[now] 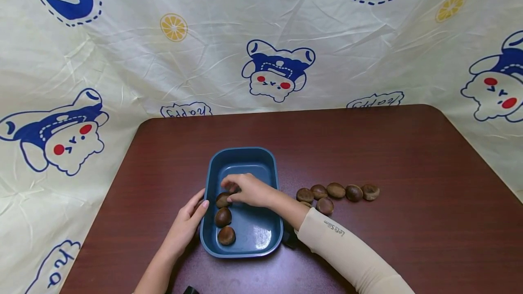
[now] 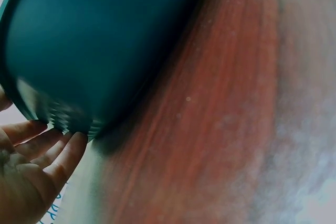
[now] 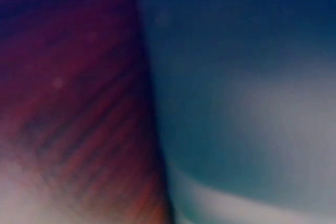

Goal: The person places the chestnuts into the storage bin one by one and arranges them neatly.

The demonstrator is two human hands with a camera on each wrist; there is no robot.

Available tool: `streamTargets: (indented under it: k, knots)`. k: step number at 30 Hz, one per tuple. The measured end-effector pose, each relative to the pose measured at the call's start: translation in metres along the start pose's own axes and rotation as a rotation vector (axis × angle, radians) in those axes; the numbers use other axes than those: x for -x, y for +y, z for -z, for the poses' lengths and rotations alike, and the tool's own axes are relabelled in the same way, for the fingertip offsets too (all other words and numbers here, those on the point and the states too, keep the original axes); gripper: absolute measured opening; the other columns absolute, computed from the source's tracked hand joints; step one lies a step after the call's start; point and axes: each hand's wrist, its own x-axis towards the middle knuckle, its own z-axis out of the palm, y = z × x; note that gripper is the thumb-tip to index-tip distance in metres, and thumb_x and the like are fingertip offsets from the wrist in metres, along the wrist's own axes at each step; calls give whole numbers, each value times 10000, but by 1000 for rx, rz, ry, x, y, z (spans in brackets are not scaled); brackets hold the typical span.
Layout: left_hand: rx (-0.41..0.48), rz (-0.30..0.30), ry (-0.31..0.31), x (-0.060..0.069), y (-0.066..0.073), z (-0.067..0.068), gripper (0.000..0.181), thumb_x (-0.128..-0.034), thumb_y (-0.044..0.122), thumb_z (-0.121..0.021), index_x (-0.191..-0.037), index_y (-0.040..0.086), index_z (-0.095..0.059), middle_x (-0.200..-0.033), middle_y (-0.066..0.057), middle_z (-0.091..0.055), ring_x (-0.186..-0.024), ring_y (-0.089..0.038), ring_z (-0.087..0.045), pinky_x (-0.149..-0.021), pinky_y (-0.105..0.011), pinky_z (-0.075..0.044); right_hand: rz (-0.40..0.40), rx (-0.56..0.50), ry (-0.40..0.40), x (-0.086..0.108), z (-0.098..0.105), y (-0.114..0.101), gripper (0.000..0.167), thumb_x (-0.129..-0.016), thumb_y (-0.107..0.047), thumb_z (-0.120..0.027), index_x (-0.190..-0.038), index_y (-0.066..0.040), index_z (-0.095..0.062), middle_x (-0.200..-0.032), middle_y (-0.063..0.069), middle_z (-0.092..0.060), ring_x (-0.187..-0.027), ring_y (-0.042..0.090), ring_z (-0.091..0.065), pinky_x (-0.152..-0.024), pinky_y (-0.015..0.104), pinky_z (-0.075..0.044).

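Handling glossy brown chestnuts [image 1: 223, 217] in a blue plastic-looking tray [image 1: 255, 228]

Each is probably firm, light and slippery; fingertips suit its sides. Three plainly show in the single tray, seven (one partly hidden) on the reddish-brown wooden table [image 1: 408, 162]. The left hand [image 1: 188, 221], fingers extended, touches the tray; whether the bent right hand [image 1: 251, 190] grasps anything cannot be told.

Tray [image 1: 255, 223]: smooth, plastic-looking, glossy. Chestnuts [image 1: 223, 217]: smooth, shiny. Tabletop [image 1: 408, 158]: wood-grained, sheeny. Sheet [image 1: 212, 67]: creased, shiny. Sleeve [image 1: 347, 248]: matt cloth.
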Motion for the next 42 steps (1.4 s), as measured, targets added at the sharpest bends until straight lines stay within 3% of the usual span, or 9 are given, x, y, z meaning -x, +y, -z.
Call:
streamTargets:
  k: [13, 19, 22, 26, 29, 34, 42]
  knots:
    - [-11, -1, 6, 0, 0, 0, 447, -951, 216, -460, -1357, 51, -371, -1291, -174, -456, -1122, -283, -462, -843, -244, -417, 84, -201, 77, 7, 10, -5, 389, -844, -82, -618, -1205, 6, -501, -1171, 136, -543, -1044, 254, -525, -821, 230, -437]
    - [-17, 5, 15, 0, 0, 0, 451, -947, 228, -469, -1353, 55, -379, -1297, -161, -454, -1128, -272, -460, -860, -250, -407, 120, -225, 128, 14, 19, -6, 388, -844, -129, -624, -1206, -44, -511, -1160, 128, -551, -1033, 252, -529, -850, 281, -430]
    - [-20, 5, 18, 0, 0, 0, 451, -946, 229, -471, -1353, 56, -382, -1300, -158, -452, -1133, -269, -456, -862, -242, -403, 127, -226, 162, 24, 29, -20, 371, -848, -97, -618, -1198, -38, -513, -1146, 131, -557, -1028, 269, -531, -864, 326, -426]
    - [-21, 2, 16, 0, 0, 0, 450, -946, 232, -470, -1353, 62, -383, -1307, -149, -448, -1139, -263, -452, -863, -233, -400, 115, -226, 196, 35, 39, -21, 387, -844, -122, -626, -1206, -45, -512, -1148, 84, -560, -1036, 214, -532, -866, 332, -426]
    - [-21, -1, 14, 0, -1, 0, 448, -946, 232, -470, -1354, 67, -385, -1309, -144, -448, -1139, -260, -451, -866, -240, -400, 113, -231, 221, 39, 42, -6, 425, -836, -198, -639, -1221, -74, -510, -1159, 54, -558, -1039, 152, -528, -861, 278, -423]
    - [-16, -3, 14, 0, -1, 0, 446, -947, 226, -470, -1353, 62, -384, -1304, -151, -451, -1132, -264, -458, -871, -269, -405, 102, -235, 262, 56, 52, 0, 439, -840, -220, -635, -1230, -67, -505, -1167, 73, -556, -1033, 140, -536, -863, 289, -424]
    - [-19, -2, 13, 0, -1, 0, 451, -947, 232, -468, -1355, 62, -379, -1302, -153, -452, -1130, -269, -459, -888, -331, -402, 40, -232, 344, 85, 64, 14, 420, -831, -200, -645, -1218, -94, -518, -1172, 102, -559, -1051, 263, -532, -863, 351, -428]
